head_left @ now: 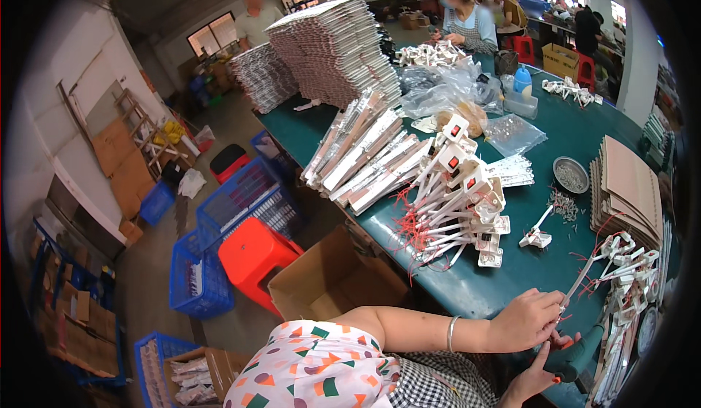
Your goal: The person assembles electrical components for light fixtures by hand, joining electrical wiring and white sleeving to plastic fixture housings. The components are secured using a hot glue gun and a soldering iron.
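Note:
My left hand (pixel 527 322), with a bangle on the wrist, is closed in a pinch on a thin white stem (pixel 582 282) with red wires. Close below it, my right hand (pixel 535 380) has one finger stretched up toward the left hand. It is closed around a dark green cylindrical tool (pixel 584 352) with a black and orange end; part of this grip is hidden. Beside the hands lies a pile of white stemmed plastic fittings (pixel 626 269) with red wires. A single white fitting (pixel 537 237) lies on the green table (pixel 456 291).
Fittings with red switches (pixel 467 181) are heaped mid-table, beside bundled strips (pixel 372 152) and tall stacks (pixel 332 50). A metal bowl of small parts (pixel 570 175) and brown cardboard sheets (pixel 628 189) are at right. A red stool (pixel 255 258), an open carton (pixel 339 280) and blue crates (pixel 197 276) stand left. People work behind.

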`<state>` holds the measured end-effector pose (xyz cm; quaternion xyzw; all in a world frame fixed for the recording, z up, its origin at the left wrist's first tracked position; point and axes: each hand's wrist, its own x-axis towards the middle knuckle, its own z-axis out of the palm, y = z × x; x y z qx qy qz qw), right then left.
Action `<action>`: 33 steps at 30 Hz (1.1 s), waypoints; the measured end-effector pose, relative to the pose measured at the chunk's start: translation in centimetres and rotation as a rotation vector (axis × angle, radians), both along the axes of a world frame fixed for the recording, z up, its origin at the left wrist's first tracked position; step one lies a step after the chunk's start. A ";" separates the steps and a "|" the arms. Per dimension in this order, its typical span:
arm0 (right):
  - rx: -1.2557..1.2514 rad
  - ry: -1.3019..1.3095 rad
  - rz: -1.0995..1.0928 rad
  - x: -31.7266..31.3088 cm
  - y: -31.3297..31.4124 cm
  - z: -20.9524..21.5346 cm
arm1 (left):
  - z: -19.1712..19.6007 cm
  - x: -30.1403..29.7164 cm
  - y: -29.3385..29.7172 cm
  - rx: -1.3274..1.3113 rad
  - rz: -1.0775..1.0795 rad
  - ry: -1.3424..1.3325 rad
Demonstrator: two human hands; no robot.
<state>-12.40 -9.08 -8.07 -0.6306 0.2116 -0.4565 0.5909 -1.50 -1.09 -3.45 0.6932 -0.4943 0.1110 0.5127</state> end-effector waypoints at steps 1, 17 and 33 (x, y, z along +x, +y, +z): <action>0.009 0.009 -0.025 -0.1 0.2 0.3 | 0.0 0.0 0.0 0.000 0.000 -0.007; 0.387 -0.193 0.273 -11.9 -2.9 3.5 | 0.3 1.1 -0.1 0.051 0.006 -0.015; 0.516 -0.096 0.356 -14.7 -2.0 2.9 | -0.3 0.9 -0.6 0.045 -0.052 -0.161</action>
